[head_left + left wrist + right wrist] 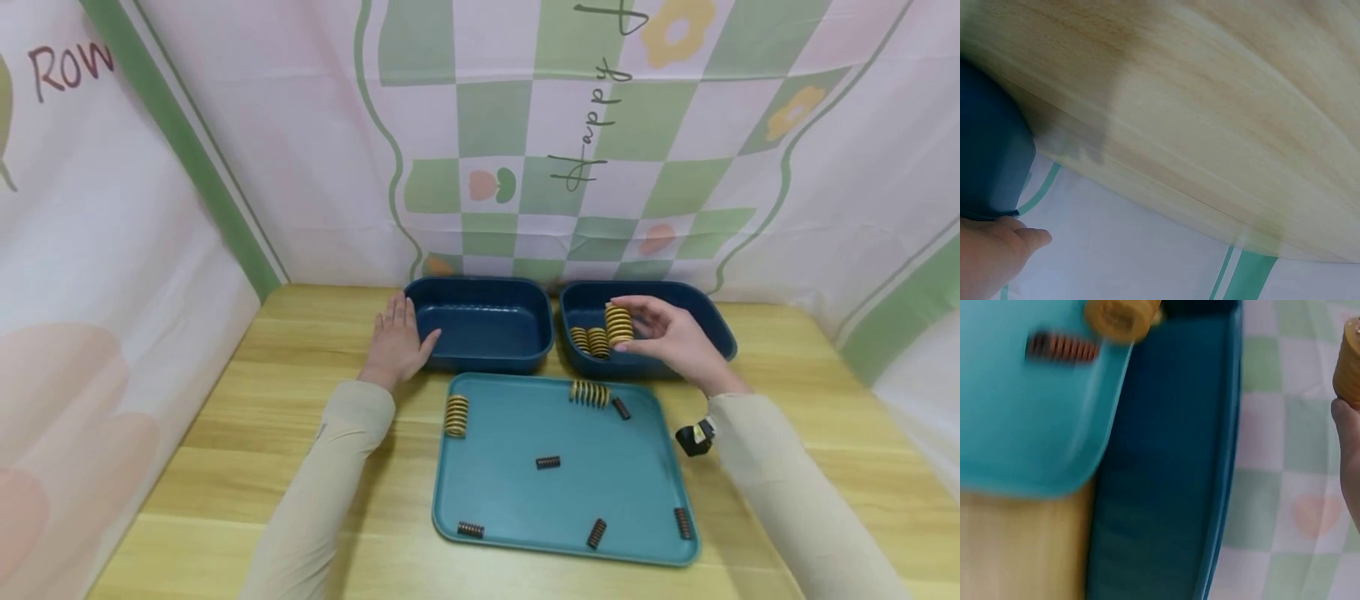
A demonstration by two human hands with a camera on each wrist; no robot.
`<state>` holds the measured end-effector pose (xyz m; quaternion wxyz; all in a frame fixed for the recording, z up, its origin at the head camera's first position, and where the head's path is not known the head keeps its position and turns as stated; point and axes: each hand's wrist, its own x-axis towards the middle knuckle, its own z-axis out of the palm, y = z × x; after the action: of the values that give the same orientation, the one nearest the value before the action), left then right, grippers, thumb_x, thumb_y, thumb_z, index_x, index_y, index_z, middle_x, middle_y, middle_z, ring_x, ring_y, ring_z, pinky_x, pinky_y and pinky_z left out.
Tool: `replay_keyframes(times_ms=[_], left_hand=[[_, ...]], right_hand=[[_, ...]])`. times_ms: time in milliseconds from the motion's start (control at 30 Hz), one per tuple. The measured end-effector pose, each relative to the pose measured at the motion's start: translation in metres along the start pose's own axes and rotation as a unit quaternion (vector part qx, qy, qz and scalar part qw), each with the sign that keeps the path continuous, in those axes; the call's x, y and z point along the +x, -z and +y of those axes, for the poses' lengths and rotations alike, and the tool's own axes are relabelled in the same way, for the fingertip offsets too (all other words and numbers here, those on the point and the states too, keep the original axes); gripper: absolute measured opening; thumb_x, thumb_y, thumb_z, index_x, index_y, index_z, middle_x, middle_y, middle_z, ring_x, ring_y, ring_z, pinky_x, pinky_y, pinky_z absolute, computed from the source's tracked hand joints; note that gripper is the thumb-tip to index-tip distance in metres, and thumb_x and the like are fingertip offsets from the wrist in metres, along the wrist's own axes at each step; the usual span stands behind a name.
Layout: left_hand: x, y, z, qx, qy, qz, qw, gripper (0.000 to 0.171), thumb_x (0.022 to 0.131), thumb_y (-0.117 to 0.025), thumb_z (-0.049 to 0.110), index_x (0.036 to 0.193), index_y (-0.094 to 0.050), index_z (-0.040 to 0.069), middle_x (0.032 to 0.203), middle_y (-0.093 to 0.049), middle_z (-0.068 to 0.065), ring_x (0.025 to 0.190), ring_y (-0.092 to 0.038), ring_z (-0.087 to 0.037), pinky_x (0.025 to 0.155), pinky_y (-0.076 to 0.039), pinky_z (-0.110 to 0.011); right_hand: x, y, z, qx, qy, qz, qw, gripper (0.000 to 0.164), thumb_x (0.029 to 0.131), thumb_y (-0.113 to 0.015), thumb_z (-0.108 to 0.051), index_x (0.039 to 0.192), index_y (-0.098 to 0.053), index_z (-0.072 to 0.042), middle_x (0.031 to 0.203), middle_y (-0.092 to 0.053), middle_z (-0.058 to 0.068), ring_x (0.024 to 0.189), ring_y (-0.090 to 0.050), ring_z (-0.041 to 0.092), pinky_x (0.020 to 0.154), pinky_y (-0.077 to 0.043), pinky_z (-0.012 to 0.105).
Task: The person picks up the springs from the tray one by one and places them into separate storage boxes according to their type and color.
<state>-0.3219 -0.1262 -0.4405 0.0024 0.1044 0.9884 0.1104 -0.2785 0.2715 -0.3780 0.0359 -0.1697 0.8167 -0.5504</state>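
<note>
My right hand [675, 337] pinches a large yellow coil spring [618, 325] between thumb and fingers, over the right dark blue bin [693, 304]. Two more yellow springs [588, 342] lie inside that bin at its left. At the outer left side of the left blue bin [483, 312] is my left hand [397, 343], its fingers extended and its thumb by the rim. On the teal tray [510, 500] lie one yellow spring [456, 416] at the left edge and another yellow spring [589, 394] at the back. Several small dark springs [548, 462] are scattered across it.
Both bins stand side by side behind the tray on a wooden table [247, 408]. Behind them hangs a printed curtain [487, 117] of green and white checks. A small black device [696, 437] sits at my right wrist.
</note>
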Motion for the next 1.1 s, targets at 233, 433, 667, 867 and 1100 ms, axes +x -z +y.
replay_keyframes(times_ms=[233,433,667,867,1100], left_hand=[[0.001,0.000,0.000,0.000,0.002,-0.005,1.0000,0.079,0.101,-0.027,0.052,0.149,-0.007,-0.008,0.156,0.000,-0.023,0.144,0.002,-0.034,0.114,-0.006,-0.049],[0.002,-0.001,0.000,0.005,0.003,-0.005,1.0000,0.079,0.101,-0.027,0.052,0.149,-0.007,-0.007,0.157,0.000,-0.022,0.144,0.002,-0.033,0.114,-0.006,-0.049],[0.001,-0.003,0.000,0.008,0.008,-0.003,0.9999,0.079,0.101,-0.028,0.052,0.149,-0.007,-0.007,0.157,0.000,-0.021,0.144,0.002,-0.032,0.114,-0.006,-0.049],[0.001,-0.004,0.000,0.011,0.006,-0.001,0.9999,0.079,0.101,-0.027,0.053,0.149,-0.008,-0.007,0.157,0.000,-0.021,0.144,0.001,-0.032,0.114,-0.006,-0.049],[0.002,-0.003,0.000,0.015,0.009,0.001,0.9998,0.080,0.100,-0.027,0.053,0.149,-0.008,-0.007,0.157,0.000,-0.021,0.144,0.001,-0.032,0.114,-0.007,-0.049]], right_hand=[[0.017,0.010,0.019,-0.197,-0.011,-0.045,0.979,0.059,0.082,-0.075,-0.006,0.134,-0.050,0.001,0.135,-0.049,0.021,0.127,-0.043,0.039,0.099,-0.042,0.041],[0.028,0.010,0.027,-0.355,0.041,-0.090,0.930,0.054,0.075,-0.076,0.000,0.124,-0.055,0.009,0.120,-0.057,0.027,0.106,-0.055,0.041,0.086,-0.045,0.053],[0.040,0.008,0.030,-0.400,0.052,-0.135,0.905,0.049,0.075,-0.073,0.004,0.121,-0.056,0.012,0.117,-0.058,0.029,0.105,-0.056,0.043,0.085,-0.046,0.052],[0.046,0.009,0.037,-0.399,0.014,-0.146,0.905,0.048,0.077,-0.071,0.005,0.122,-0.056,0.012,0.120,-0.056,0.030,0.106,-0.055,0.043,0.085,-0.047,0.052],[0.050,0.011,0.048,-0.392,0.015,-0.145,0.908,0.046,0.076,-0.071,0.007,0.119,-0.057,0.010,0.116,-0.059,0.028,0.107,-0.055,0.044,0.088,-0.045,0.054]])
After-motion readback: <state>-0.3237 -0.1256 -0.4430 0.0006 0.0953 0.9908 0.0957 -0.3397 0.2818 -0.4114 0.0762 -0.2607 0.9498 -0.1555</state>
